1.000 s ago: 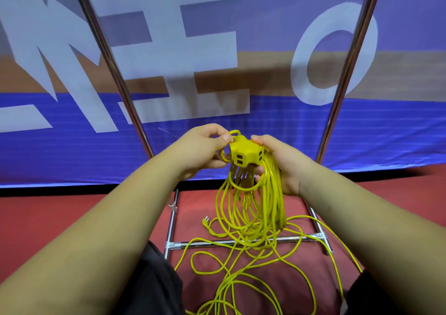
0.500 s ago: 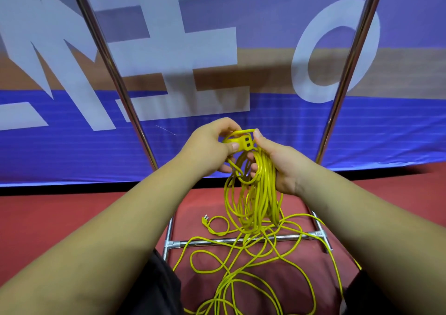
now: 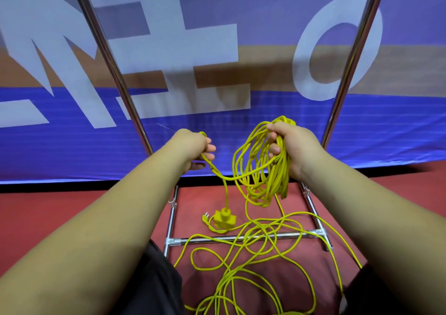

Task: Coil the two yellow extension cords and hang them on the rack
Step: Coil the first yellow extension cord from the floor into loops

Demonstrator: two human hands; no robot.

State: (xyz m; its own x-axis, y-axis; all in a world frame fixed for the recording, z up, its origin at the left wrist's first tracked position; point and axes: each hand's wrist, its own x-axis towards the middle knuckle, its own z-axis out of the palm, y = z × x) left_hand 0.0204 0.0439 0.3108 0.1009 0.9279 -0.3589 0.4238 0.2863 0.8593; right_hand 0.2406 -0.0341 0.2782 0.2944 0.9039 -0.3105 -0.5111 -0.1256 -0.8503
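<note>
R hand (image 3: 296, 148), centre-right of frame, has its fingers curled tight round the top of a coil (image 3: 260, 170) of yellow ext. cord. The loops hang below the fist, bunched and uneven. L hand (image 3: 193, 150), centre frame, is apart from the R, fingers closed on a single strand (image 3: 218, 173) of the same cord. From the L fist the strand dips toward the coil, and a branch drops straight down to a yellow socket block (image 3: 224, 218) low in centre frame. Can't tell if the block touches the floor (image 3: 48, 218). A plug (image 3: 205, 217) lies just left of the block.

More loose cord (image 3: 241, 266) sprawls in tangled loops over the red floor at bottom centre, crossing the rack's low crossbar (image 3: 217, 240). Can't tell which strands belong to which cord. Rack uprights (image 3: 108, 73) rise at upper left & upper right, w/ both hands between them. Behind is a blue banner (image 3: 265, 133) w/ big white letters. Dark trousers (image 3: 149, 278) show at bottom, left of the cord.
</note>
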